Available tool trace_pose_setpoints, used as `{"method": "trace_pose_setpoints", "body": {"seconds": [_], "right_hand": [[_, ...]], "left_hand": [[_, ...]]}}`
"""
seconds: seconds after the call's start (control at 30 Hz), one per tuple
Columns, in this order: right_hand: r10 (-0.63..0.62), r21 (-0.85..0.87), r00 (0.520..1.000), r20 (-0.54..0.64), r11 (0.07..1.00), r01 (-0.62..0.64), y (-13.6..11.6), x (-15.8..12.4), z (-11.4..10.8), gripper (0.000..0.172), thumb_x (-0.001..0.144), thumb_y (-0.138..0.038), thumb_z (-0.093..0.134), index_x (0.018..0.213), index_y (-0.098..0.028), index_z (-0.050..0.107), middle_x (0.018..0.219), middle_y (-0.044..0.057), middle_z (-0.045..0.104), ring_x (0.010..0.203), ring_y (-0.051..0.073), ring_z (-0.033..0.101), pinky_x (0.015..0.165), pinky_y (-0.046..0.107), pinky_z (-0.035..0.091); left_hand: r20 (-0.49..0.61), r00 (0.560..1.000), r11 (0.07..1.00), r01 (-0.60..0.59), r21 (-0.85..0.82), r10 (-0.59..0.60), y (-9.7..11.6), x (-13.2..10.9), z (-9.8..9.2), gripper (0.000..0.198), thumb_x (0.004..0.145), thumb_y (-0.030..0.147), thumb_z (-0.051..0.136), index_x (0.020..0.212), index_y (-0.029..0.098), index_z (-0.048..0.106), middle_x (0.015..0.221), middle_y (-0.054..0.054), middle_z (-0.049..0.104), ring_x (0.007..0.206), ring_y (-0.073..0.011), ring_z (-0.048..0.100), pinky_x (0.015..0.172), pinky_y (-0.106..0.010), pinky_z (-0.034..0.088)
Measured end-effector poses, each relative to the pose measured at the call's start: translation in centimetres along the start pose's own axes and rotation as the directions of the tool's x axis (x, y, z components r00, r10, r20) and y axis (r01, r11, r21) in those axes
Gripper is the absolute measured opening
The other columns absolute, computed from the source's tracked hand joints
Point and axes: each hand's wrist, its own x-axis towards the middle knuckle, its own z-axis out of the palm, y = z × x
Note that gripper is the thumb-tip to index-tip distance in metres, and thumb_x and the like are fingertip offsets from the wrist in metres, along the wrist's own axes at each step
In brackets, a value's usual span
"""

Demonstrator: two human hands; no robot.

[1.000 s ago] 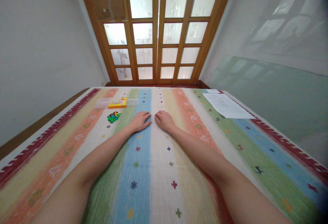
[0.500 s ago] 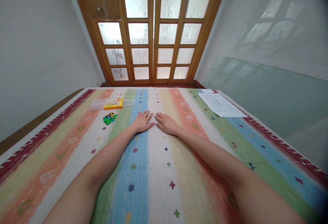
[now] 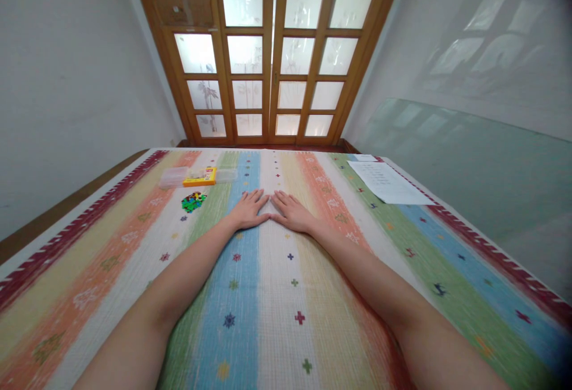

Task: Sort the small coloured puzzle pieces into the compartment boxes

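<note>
Palm down on the striped tablecloth (image 3: 277, 295), my left hand (image 3: 246, 210) lies flat with its fingers stretched out and nothing in it. My right hand (image 3: 292, 212) rests flat beside it, also holding nothing, and the two thumb tips meet or nearly meet. To the left of my left hand is a small pile of green, blue, red and yellow plastic pieces (image 3: 193, 202), too small to make out singly. Behind that pile sit a yellow box (image 3: 200, 177) and a clear plastic container (image 3: 173, 177).
Printed paper sheets (image 3: 388, 183) lie at the table's far right. A glass panel (image 3: 465, 181) leans along the right wall. Beyond the far table edge stand wooden doors (image 3: 272, 56) with frosted panes.
The whole view has shifted slightly as the head moved. My hands have come a little closer, so that the thumbs now meet or nearly so; the objects stay in place.
</note>
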Motion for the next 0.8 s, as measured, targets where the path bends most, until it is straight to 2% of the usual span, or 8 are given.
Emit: {"method": "trace_pose_setpoints", "body": {"seconds": [0.13, 0.33, 0.47, 0.63, 0.8], "right_hand": [[-0.012, -0.020, 0.999, 0.034, 1.000, 0.013, 0.1, 0.0, 0.1, 0.090, 0.100, -0.078, 0.025, 0.168, -0.019, 0.022, 0.173, 0.012, 0.015, 0.161, 0.032, 0.013, 0.129, 0.055, 0.018], [0.001, -0.014, 0.999, 0.041, 1.000, 0.000, -0.1, 0.0, -0.2, 0.088, 0.101, -0.077, 0.023, 0.168, -0.020, 0.022, 0.173, 0.012, 0.014, 0.161, 0.031, 0.013, 0.130, 0.055, 0.016], [0.001, -0.027, 1.000, -0.005, 1.000, -0.001, -0.1, -0.1, -0.4, 0.084, 0.102, -0.073, 0.027, 0.167, -0.018, 0.028, 0.172, 0.012, 0.018, 0.160, 0.030, 0.016, 0.130, 0.054, 0.018], [-0.045, -0.031, 0.992, -0.119, 0.999, 0.041, 0.3, -0.1, -0.8, 0.073, 0.106, -0.063, 0.030, 0.164, -0.019, 0.034, 0.170, 0.011, 0.028, 0.160, 0.026, 0.021, 0.131, 0.051, 0.017], [-0.045, 0.025, 0.997, -0.060, 0.999, 0.046, 0.6, -0.2, -0.7, 0.077, 0.103, -0.066, 0.037, 0.165, -0.020, 0.032, 0.169, 0.012, 0.029, 0.158, 0.029, 0.025, 0.128, 0.052, 0.025]], "left_hand": [[0.044, 0.999, 1.000, -0.021, -0.007, 0.022, -0.5, -0.2, -0.1, 0.077, 0.101, 0.071, 0.029, 0.165, 0.030, 0.030, 0.174, -0.006, 0.018, 0.161, -0.0314, 0.013, 0.129, -0.054, 0.012], [-0.001, 1.000, 1.000, -0.012, 0.014, 0.013, -0.6, -0.4, -0.5, 0.080, 0.099, 0.071, 0.035, 0.165, 0.026, 0.032, 0.174, -0.008, 0.017, 0.162, -0.0306, 0.010, 0.130, -0.052, 0.010], [-0.009, 1.000, 0.999, -0.019, 0.025, 0.019, -1.1, -0.5, -1.2, 0.074, 0.102, 0.061, 0.035, 0.164, 0.022, 0.032, 0.174, -0.009, 0.019, 0.162, -0.0269, 0.014, 0.130, -0.048, 0.012], [-0.007, 1.000, 0.999, -0.026, 0.028, 0.026, -0.3, -0.6, -1.1, 0.077, 0.100, 0.061, 0.038, 0.165, 0.019, 0.030, 0.174, -0.011, 0.018, 0.162, -0.0283, 0.014, 0.130, -0.048, 0.014], [0.020, 0.999, 0.999, -0.037, 0.030, 0.036, 0.6, -0.5, -0.6, 0.078, 0.100, 0.062, 0.037, 0.166, 0.020, 0.027, 0.174, -0.011, 0.018, 0.162, -0.0299, 0.013, 0.130, -0.050, 0.013]]}}
